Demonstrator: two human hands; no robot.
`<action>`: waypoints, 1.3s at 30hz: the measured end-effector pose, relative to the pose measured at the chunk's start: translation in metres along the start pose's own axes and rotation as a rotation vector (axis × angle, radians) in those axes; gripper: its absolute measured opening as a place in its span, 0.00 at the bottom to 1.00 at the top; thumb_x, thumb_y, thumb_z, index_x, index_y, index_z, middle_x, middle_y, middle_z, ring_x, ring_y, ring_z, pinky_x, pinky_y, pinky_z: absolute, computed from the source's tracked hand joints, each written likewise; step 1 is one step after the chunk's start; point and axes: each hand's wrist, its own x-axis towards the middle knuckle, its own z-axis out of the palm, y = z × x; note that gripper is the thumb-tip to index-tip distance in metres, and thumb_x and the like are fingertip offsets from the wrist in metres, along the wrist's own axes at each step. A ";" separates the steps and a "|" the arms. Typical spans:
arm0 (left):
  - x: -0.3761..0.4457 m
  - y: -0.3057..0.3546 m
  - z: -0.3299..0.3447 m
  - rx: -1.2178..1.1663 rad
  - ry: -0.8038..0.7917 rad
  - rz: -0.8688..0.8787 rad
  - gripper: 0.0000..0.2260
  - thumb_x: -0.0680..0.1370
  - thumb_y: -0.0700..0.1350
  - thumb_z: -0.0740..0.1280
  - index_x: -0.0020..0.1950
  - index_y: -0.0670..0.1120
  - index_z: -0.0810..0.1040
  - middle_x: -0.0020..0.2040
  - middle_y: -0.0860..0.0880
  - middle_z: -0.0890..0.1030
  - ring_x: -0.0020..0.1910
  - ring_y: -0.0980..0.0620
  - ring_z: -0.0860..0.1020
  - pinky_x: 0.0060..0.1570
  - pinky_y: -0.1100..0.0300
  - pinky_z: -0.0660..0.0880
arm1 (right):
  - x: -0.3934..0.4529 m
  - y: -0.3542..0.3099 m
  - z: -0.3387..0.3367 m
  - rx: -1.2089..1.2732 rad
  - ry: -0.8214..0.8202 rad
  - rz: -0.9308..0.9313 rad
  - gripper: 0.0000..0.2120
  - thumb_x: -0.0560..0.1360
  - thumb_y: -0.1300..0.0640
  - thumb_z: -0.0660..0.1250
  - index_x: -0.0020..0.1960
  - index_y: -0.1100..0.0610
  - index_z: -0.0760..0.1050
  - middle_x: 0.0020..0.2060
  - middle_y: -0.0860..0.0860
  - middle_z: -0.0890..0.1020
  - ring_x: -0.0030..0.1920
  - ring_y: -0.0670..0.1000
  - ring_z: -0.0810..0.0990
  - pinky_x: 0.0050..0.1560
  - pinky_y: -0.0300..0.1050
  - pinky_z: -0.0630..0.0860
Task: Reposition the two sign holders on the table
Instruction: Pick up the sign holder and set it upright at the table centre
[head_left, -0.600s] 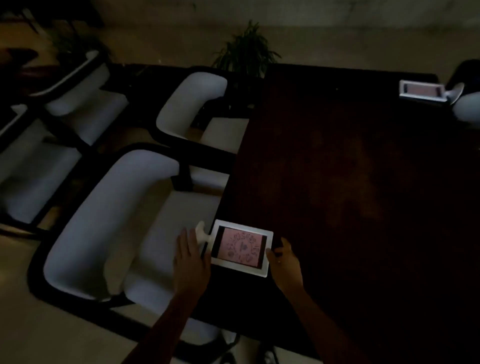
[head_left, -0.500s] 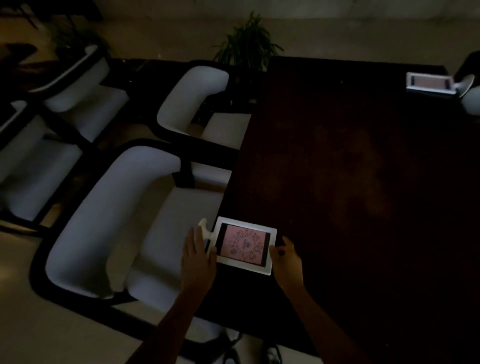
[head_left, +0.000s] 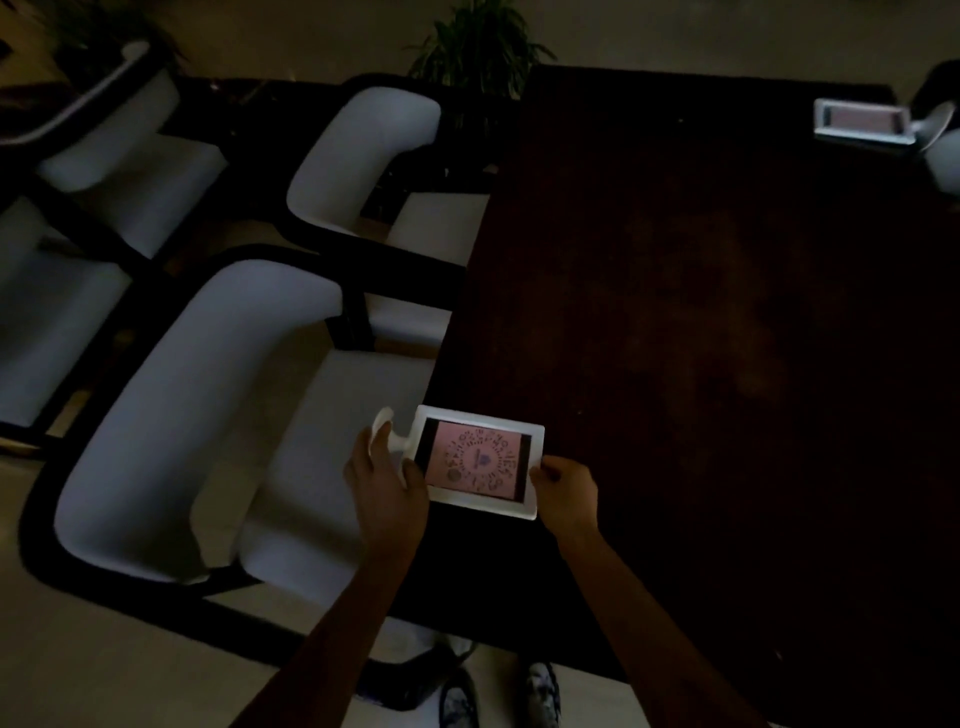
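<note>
1. While lying flat at the table edge nearest the white chairs, close to the near corner, near sign holder held by both hands at once.
2. Left hand closed around the white stand end of that holder: fingers wrapped over the round foot that sticks out past the table edge, above the seat of the near chair, thumb pressed on the frame's left border.
3. Right hand pinching the right border of the frame, thumb on top; other fingers hidden below, so depth of the grip not clear.
4. Pink card with a round printed pattern facing up inside the white frame, dark strips along its two short sides.
5. Second sign holder lying at the far right corner of the table, well apart from the first, untouched, foot pointing off the right edge; dim light there, probably the same pink card inside.
6. Table top dark brown and very dim.
7. Second white chair further along the same edge, potted plant behind the far left corner of the table.
8. Two shoes on the floor just off the near edge, between the forearms.
</note>
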 end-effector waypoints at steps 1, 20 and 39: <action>0.003 0.002 -0.002 -0.002 0.017 0.010 0.25 0.72 0.29 0.63 0.69 0.40 0.66 0.70 0.35 0.67 0.67 0.34 0.64 0.64 0.40 0.67 | 0.000 -0.005 -0.004 0.035 0.011 -0.002 0.08 0.76 0.61 0.63 0.51 0.60 0.79 0.42 0.52 0.80 0.38 0.47 0.76 0.37 0.38 0.70; -0.015 0.018 0.038 -0.145 -0.308 0.007 0.08 0.77 0.34 0.62 0.54 0.33 0.76 0.55 0.32 0.76 0.52 0.36 0.77 0.51 0.59 0.76 | -0.058 -0.109 -0.036 0.478 -0.053 -0.385 0.11 0.73 0.60 0.69 0.54 0.57 0.74 0.38 0.53 0.81 0.36 0.48 0.82 0.34 0.38 0.77; -0.012 0.001 0.034 0.272 -0.465 0.326 0.19 0.66 0.32 0.72 0.55 0.37 0.75 0.51 0.35 0.80 0.49 0.32 0.79 0.44 0.38 0.79 | -0.052 -0.060 -0.001 0.464 0.112 -0.448 0.10 0.74 0.45 0.60 0.49 0.48 0.75 0.38 0.46 0.82 0.39 0.43 0.82 0.38 0.34 0.78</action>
